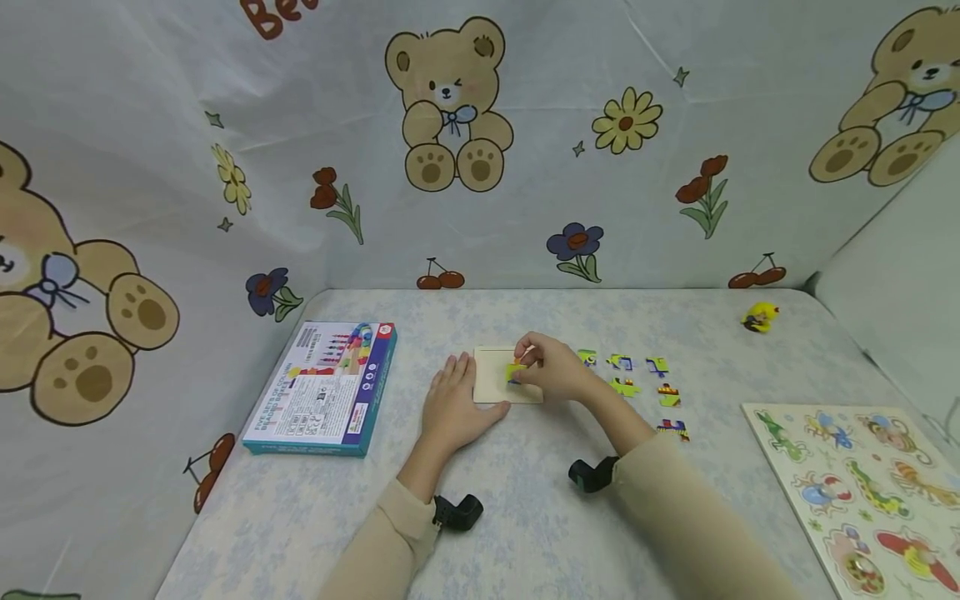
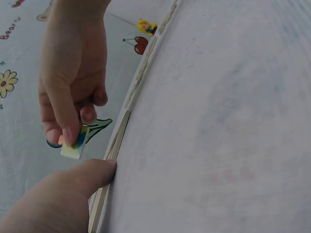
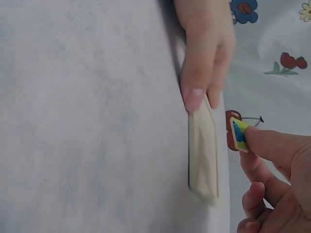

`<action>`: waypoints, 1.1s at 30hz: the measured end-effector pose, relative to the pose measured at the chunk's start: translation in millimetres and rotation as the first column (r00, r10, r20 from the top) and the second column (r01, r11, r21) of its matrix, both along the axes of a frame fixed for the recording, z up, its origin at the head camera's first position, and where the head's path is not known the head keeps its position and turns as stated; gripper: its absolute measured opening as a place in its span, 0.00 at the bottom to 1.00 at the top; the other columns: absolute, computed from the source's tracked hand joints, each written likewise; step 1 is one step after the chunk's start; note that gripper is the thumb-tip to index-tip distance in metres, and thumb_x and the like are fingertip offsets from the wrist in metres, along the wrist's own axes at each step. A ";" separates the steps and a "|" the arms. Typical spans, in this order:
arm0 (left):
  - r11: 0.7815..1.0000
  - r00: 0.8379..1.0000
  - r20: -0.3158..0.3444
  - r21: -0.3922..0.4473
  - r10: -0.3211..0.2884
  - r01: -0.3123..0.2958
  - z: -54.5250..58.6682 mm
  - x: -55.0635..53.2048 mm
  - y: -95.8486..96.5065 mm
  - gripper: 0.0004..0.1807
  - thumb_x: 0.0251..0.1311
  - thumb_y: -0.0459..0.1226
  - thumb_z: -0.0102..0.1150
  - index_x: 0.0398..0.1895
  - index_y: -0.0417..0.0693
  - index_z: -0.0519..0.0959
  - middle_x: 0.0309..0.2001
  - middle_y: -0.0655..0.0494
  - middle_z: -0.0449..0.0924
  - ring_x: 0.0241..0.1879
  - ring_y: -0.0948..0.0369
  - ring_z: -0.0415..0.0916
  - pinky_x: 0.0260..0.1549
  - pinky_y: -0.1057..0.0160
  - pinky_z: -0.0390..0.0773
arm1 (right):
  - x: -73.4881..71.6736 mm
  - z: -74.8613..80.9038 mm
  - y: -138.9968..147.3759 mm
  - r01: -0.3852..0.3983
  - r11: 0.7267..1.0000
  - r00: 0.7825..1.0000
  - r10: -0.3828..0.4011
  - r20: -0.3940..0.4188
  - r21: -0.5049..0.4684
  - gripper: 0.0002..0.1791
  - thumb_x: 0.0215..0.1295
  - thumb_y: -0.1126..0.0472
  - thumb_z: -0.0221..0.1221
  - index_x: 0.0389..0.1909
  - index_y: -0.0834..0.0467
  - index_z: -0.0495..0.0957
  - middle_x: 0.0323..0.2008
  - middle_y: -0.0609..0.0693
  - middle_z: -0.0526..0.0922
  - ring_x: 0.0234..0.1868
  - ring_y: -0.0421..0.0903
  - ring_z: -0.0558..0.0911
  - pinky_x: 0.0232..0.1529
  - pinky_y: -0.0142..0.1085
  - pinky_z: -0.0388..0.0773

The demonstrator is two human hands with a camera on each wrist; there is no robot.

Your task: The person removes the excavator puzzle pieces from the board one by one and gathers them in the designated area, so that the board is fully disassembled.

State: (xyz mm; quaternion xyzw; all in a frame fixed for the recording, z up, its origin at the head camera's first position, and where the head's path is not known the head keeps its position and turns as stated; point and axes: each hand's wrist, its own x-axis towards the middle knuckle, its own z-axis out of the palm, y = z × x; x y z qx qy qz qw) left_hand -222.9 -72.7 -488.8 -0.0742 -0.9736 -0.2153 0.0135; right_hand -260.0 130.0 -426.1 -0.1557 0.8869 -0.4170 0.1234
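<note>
My right hand (image 1: 557, 367) pinches a small yellow-green and blue puzzle piece (image 1: 513, 372) between thumb and fingertips, over a pale wooden puzzle board (image 1: 490, 385). From the right wrist view, the piece (image 3: 239, 134) is raised beside the board (image 3: 203, 155), held by its edge. My left hand (image 1: 454, 405) lies at the board's left side with straight fingers, its thumb along the near edge. The left wrist view shows that thumb (image 2: 99, 174) against the board's rim. Several loose puzzle pieces (image 1: 624, 387) lie on the table to the right of the board.
A boxed toy set (image 1: 322, 387) lies at the left of the table (image 1: 525, 517). On the right is a wooden board of animal pictures (image 1: 855, 492). A small yellow duck figure (image 1: 761, 317) sits at the back right. A bear-printed cloth (image 1: 525, 167) hangs behind.
</note>
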 end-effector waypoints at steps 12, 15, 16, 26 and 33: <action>1.000 1.000 0.014 0.019 0.007 -0.007 4.3 1.0 -1.1 0.59 0.53 0.69 0.57 0.79 0.43 0.51 0.80 0.50 0.48 0.80 0.52 0.41 0.78 0.50 0.46 | 40.1 3.4 70.9 0.058 0.994 0.996 -0.064 0.064 0.088 0.15 0.61 0.61 0.68 0.43 0.55 0.73 0.37 0.51 0.81 0.31 0.46 0.75 0.25 0.35 0.73; 1.000 1.000 0.014 0.018 0.006 -0.006 3.6 0.0 -1.7 0.59 0.53 0.69 0.57 0.79 0.43 0.50 0.80 0.51 0.47 0.80 0.53 0.40 0.78 0.50 0.46 | 47.1 -1.7 81.2 0.060 0.990 0.996 -0.068 0.065 0.124 0.14 0.60 0.61 0.69 0.42 0.54 0.73 0.37 0.50 0.81 0.28 0.45 0.75 0.24 0.34 0.73; 1.000 1.000 0.016 0.020 0.007 -0.007 3.6 -0.2 -2.1 0.59 0.53 0.69 0.57 0.79 0.43 0.50 0.80 0.51 0.47 0.80 0.53 0.40 0.78 0.50 0.45 | 48.7 -3.3 83.3 0.053 0.989 0.996 -0.061 0.057 0.135 0.14 0.60 0.61 0.69 0.42 0.54 0.74 0.36 0.50 0.81 0.28 0.45 0.75 0.25 0.34 0.73; 1.000 1.000 0.014 0.023 0.016 -0.016 2.0 -0.1 -3.9 0.60 0.52 0.69 0.58 0.79 0.43 0.51 0.80 0.50 0.48 0.80 0.52 0.41 0.78 0.49 0.46 | 53.7 -13.4 85.5 0.057 0.967 0.997 -0.044 -0.060 0.246 0.13 0.57 0.60 0.71 0.39 0.51 0.76 0.34 0.46 0.81 0.35 0.43 0.77 0.36 0.36 0.74; 1.000 1.000 0.007 0.026 0.014 -0.014 1.5 -0.5 -3.9 0.59 0.52 0.69 0.58 0.79 0.44 0.51 0.80 0.50 0.48 0.80 0.52 0.41 0.78 0.49 0.46 | 58.1 -12.6 82.1 0.107 0.929 0.978 -0.033 -0.208 0.354 0.12 0.54 0.57 0.73 0.35 0.51 0.79 0.32 0.45 0.80 0.36 0.43 0.76 0.39 0.39 0.75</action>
